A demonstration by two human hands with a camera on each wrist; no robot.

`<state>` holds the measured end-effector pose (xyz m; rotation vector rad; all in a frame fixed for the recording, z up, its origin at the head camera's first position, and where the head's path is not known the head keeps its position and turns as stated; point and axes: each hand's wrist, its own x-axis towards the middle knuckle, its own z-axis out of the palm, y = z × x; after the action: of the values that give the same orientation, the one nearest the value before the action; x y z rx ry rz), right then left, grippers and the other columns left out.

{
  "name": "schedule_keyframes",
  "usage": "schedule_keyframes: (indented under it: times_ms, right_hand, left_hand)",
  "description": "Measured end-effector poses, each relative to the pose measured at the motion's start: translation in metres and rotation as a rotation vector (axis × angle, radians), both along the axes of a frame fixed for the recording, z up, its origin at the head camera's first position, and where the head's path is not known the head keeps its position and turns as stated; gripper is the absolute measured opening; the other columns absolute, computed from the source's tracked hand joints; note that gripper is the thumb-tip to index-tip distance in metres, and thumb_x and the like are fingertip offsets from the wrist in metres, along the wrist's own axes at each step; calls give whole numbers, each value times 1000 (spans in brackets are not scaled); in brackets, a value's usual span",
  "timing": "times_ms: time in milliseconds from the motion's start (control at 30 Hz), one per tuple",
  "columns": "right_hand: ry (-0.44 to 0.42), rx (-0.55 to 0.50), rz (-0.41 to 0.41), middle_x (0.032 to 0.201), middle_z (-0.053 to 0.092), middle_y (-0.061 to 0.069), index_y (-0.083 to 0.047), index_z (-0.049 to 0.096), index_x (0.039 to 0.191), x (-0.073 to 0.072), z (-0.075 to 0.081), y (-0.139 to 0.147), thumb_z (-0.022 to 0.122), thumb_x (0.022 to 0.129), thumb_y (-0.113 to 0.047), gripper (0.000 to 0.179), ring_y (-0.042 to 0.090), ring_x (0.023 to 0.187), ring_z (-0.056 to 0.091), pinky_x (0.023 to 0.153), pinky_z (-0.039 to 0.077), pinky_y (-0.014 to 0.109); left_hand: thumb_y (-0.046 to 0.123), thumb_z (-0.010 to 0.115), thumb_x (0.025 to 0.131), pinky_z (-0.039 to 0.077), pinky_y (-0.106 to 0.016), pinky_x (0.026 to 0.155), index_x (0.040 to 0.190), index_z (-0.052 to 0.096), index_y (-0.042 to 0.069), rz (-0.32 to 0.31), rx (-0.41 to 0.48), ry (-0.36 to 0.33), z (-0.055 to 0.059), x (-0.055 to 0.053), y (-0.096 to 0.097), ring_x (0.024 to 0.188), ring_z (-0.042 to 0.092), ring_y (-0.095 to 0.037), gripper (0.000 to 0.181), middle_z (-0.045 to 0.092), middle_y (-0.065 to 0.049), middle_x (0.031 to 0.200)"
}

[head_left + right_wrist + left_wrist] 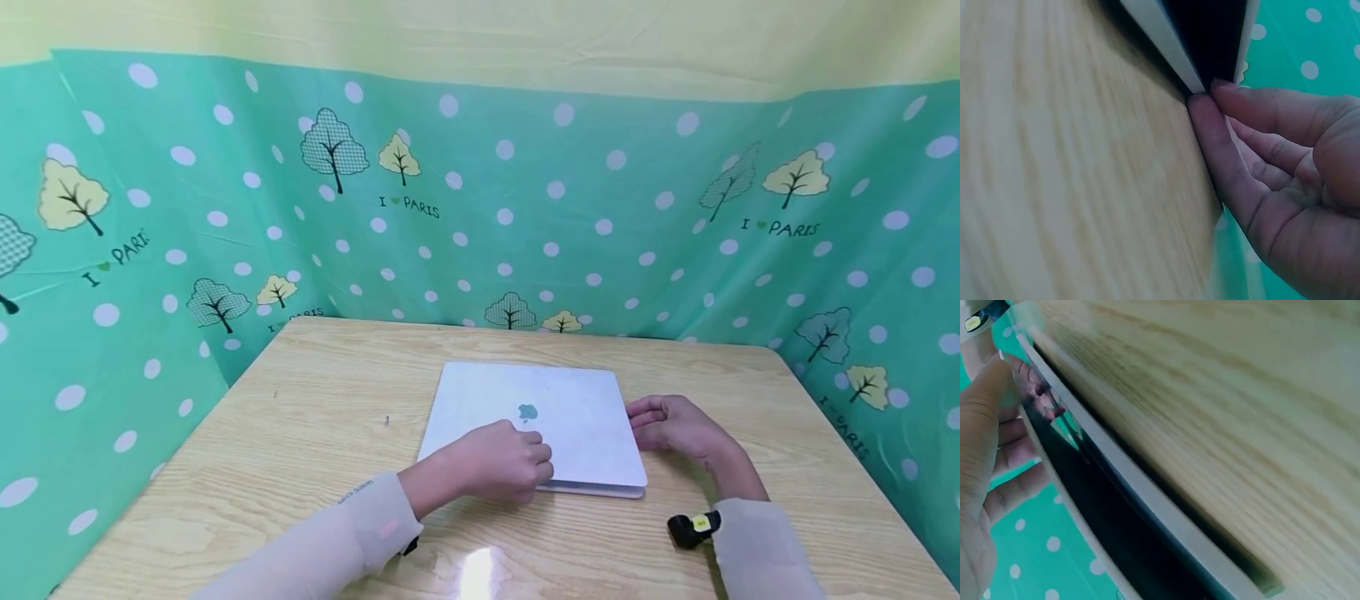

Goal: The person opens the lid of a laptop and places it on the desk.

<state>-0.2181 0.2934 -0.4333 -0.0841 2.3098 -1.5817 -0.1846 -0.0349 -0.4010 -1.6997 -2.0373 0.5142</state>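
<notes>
Silver laptop (573, 433): flat on the wooden table (337, 383), about midway between the table's left and right edges, with its hinge side towards the back edge.
Lid (480, 400): raised slightly along the front, a dark gap between it and the base (1154, 501); an apple-shaped logo (528, 412) marks its top.
Left hand (498, 462): at the laptop's front edge, fingers curled, gripping the lid by its rim.
Right hand (678, 429): beside the laptop's right edge, fingertips touching it; whether they pinch it, I cannot tell.
Sleeves (300, 546): pale, on both arms, which reach in over the table; a black device (693, 529) sits at the right wrist.
Curtain (525, 175): green with white dots and printed trees, hanging beyond the table's back edge and along both sides.
</notes>
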Motion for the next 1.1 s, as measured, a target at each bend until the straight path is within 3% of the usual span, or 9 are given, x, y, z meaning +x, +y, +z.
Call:
schedule_keyframes:
  times_ms: [300,533,800,1100]
  right_hand:
    - [10,76,-18,107,66,17,11,55,129,-1,0,-3,74,81,6,52,24,93,65,76,58,32]
    - [24,94,-17,107,65,17,13,53,130,-1,2,-4,69,82,8,51,23,91,63,72,56,31]
    - [5,107,-53,108,64,18,12,53,130,-2,0,-4,63,84,14,46,25,91,62,72,57,32]
    - [5,114,-53,109,62,20,14,51,132,-3,-1,-4,59,86,17,47,26,92,63,75,58,35]
  left_hand:
    - [24,58,96,47,-17,50,93,68,26,-50,21,92,1,4,-2,72,56,-3,10,62,14,85]
    - [23,55,104,48,-15,54,98,66,25,-74,47,197,4,6,-6,77,58,-2,13,62,15,90]
    - [21,45,108,45,-16,59,102,60,22,-86,58,253,5,6,-9,80,54,-5,17,56,11,94]
    - [10,40,106,47,-16,58,97,65,18,-193,149,341,10,2,-12,74,54,-6,28,57,8,87]
